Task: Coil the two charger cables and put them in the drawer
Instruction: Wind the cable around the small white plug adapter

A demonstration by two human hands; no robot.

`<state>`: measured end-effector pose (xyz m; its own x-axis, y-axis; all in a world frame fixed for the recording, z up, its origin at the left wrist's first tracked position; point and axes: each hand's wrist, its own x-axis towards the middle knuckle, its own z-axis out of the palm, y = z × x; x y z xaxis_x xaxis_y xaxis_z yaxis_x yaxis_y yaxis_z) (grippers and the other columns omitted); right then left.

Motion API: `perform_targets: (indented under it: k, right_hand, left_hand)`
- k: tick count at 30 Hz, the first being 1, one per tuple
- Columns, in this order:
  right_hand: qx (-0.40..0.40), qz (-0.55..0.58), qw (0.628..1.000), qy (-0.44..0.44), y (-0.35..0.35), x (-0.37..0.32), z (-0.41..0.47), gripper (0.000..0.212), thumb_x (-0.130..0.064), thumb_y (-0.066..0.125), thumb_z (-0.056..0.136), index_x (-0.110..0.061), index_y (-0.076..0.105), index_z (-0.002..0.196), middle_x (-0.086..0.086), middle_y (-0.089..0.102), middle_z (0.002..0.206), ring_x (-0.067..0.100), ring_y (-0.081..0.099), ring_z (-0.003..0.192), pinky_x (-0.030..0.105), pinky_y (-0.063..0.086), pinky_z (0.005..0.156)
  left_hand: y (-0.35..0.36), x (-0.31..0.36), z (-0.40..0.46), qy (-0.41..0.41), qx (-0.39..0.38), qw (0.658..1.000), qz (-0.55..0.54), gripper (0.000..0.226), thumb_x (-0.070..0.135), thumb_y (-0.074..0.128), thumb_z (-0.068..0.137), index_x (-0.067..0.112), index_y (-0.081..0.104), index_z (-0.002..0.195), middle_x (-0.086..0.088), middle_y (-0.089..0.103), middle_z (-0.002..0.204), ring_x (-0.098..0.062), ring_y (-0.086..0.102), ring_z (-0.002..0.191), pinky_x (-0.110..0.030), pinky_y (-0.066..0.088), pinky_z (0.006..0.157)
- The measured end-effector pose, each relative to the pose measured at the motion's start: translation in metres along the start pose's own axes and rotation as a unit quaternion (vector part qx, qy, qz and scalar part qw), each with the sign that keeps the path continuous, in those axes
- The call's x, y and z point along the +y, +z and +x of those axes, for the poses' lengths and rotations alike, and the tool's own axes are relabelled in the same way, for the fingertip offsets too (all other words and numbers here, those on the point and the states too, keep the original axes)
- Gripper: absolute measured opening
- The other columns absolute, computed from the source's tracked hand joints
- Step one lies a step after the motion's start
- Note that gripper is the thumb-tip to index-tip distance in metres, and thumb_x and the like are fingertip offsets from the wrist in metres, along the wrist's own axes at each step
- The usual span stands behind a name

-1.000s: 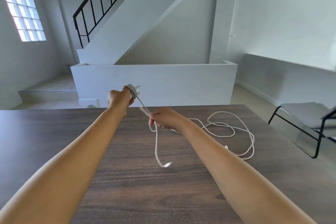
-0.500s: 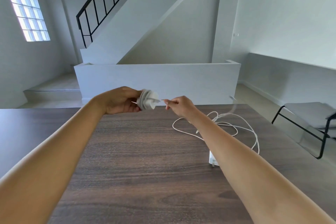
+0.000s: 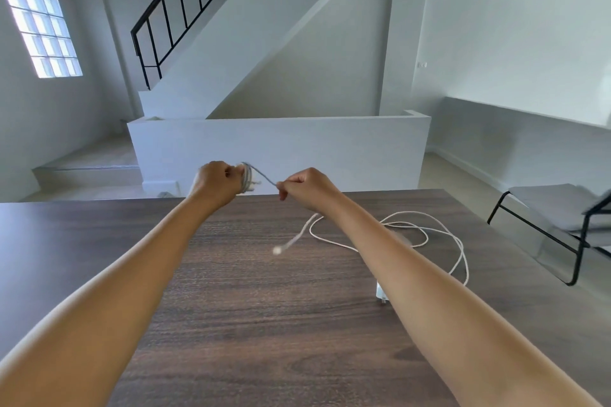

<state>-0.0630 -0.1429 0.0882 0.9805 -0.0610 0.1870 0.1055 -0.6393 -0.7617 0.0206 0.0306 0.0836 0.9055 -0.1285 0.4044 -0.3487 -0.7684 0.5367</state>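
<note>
My left hand [image 3: 216, 183] grips a white charger plug with the first cable [image 3: 246, 179] wound around it, held above the far edge of the dark wooden table [image 3: 251, 324]. A short taut stretch of that cable runs to my right hand [image 3: 304, 188], which pinches it. The loose tail with its blurred connector [image 3: 277, 250] hangs below my right hand. The second white cable [image 3: 426, 238] lies uncoiled in loose loops on the table to the right, partly hidden by my right forearm. Its white adapter [image 3: 381, 291] shows beside the forearm. No drawer is in view.
A black-framed chair with a grey cushion [image 3: 562, 211] stands right of the table. Beyond the table's far edge are a low white wall [image 3: 277, 149] and a staircase with a black railing [image 3: 185, 6].
The loose tail has grown shorter as more cable went around the plug. My right hand swung out to the right and now holds the cable taut, the connector swinging below it.
</note>
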Motion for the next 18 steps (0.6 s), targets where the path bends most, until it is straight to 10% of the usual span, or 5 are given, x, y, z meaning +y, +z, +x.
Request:
perform_targets:
  k: [3, 11, 18]
  right_hand:
    - [-0.038, 0.027, 0.999, 0.014, 0.011, 0.003, -0.002, 0.029, -0.029, 0.054, 0.093, -0.018, 0.073, 0.075, -0.005, 0.066, 0.103, 0.008, 0.054, 0.081, 0.022, 0.04, 0.069]
    - [-0.112, 0.035, 0.992, 0.036, 0.027, 0.02, -0.004, 0.035, -0.035, 0.045, 0.1, -0.012, 0.071, 0.105, -0.02, 0.037, 0.059, 0.0, 0.031, 0.056, 0.017, 0.026, 0.054]
    - [-0.063, 0.015, 0.997, 0.04, 0.016, 0.043, 0.004, 0.045, -0.058, 0.05, 0.09, -0.021, 0.075, 0.089, -0.001, 0.043, 0.054, 0.017, 0.04, 0.044, 0.027, 0.037, 0.065]
  left_hand:
    - [0.003, -0.002, 0.004, -0.124, 0.029, 0.966, -0.226, 0.044, 0.035, 0.05, 0.095, 0.009, 0.055, 0.059, -0.012, 0.062, 0.065, -0.026, 0.063, 0.067, -0.029, 0.051, 0.067]
    - [-0.012, 0.016, -0.001, -0.225, -0.076, 0.76, -0.605, 0.015, 0.018, 0.057, 0.094, 0.005, 0.061, 0.088, -0.009, 0.061, 0.087, -0.015, 0.06, 0.078, -0.026, 0.056, 0.065]
    - [-0.036, 0.007, -0.011, -0.135, -0.285, 0.767, -0.559, 0.023, 0.021, 0.046, 0.097, 0.004, 0.062, 0.098, -0.01, 0.06, 0.086, -0.017, 0.059, 0.07, -0.022, 0.056, 0.057]
